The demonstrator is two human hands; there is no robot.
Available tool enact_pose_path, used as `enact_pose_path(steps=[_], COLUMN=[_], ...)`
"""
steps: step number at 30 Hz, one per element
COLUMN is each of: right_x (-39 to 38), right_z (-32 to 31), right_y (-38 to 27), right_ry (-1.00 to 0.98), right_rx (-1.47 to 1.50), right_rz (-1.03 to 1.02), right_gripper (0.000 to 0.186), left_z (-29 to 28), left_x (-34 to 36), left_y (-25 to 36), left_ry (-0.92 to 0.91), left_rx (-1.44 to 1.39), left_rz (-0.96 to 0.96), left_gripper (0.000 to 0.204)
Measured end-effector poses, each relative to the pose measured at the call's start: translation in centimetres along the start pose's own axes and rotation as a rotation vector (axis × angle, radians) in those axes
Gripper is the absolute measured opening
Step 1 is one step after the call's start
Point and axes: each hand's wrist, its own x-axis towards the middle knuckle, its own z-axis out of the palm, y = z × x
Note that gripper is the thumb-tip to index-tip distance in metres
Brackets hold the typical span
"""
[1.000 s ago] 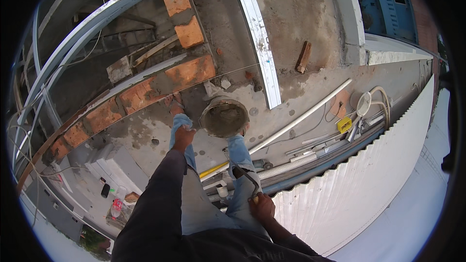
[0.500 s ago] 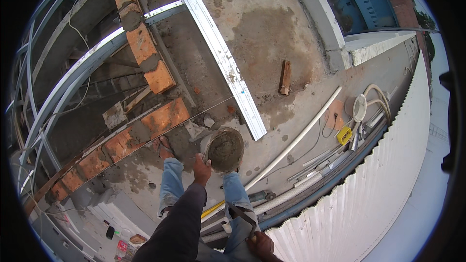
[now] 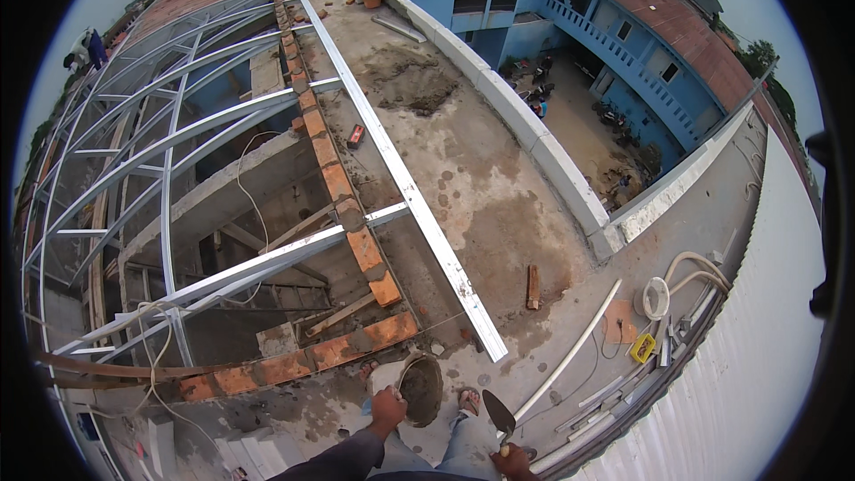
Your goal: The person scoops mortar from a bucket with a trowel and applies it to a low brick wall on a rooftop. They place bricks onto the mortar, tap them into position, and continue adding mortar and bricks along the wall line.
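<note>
My left hand (image 3: 388,411) is closed on the near left edge of a grey bucket (image 3: 386,377), which is tilted with its mouth facing up and away. Wet mortar (image 3: 420,389) lies inside it. The bucket hangs or rests in front of my legs; whether its base touches the floor cannot be seen. In my right hand (image 3: 513,461) is the handle of a pointed trowel (image 3: 499,411), its dark blade turned forward, just right of my foot. A low course of orange bricks (image 3: 334,354) with mortar joints runs left beyond the bucket, meeting a second brick row (image 3: 337,183) that stretches away.
A long metal channel (image 3: 419,196) crosses the concrete slab. Left of the bricks, metal trusses (image 3: 223,254) span an open drop. To the right lie a loose brick (image 3: 533,288), a white pipe (image 3: 574,347), a white pail (image 3: 656,298) and a yellow box (image 3: 642,347). A parapet (image 3: 534,129) edges the slab.
The view has lifted toward the far roofs, so my hands and the bucket sit lower in it. The trowel has come forward from beside my leg. My left hand still grips the bucket.
</note>
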Motion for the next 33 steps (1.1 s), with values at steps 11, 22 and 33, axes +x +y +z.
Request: enact_pose_path(steps=[11,22,33], right_x=[-5.6,-20.6,-34.6], right_z=[-23.5,-20.7,4.9], right_y=[-24.2,-38.6,-34.6], right_ry=[-0.130,-0.263,-0.642], right_rx=[-0.437,-1.237,-1.803], right_rz=[-0.717,-1.440,-1.759], right_gripper=[0.058,0.031,0.029], left_z=[-12.3,-2.2,3.8], left_x=[-21.8,-44.4,-56.9], left_y=[5.5,10.5,4.0], left_ry=[0.644,0.868,1.177], left_rx=[-0.464,-1.301,-1.065], left_rz=[-0.500,-0.690,-0.767], left_gripper=[0.048,0.068,0.078])
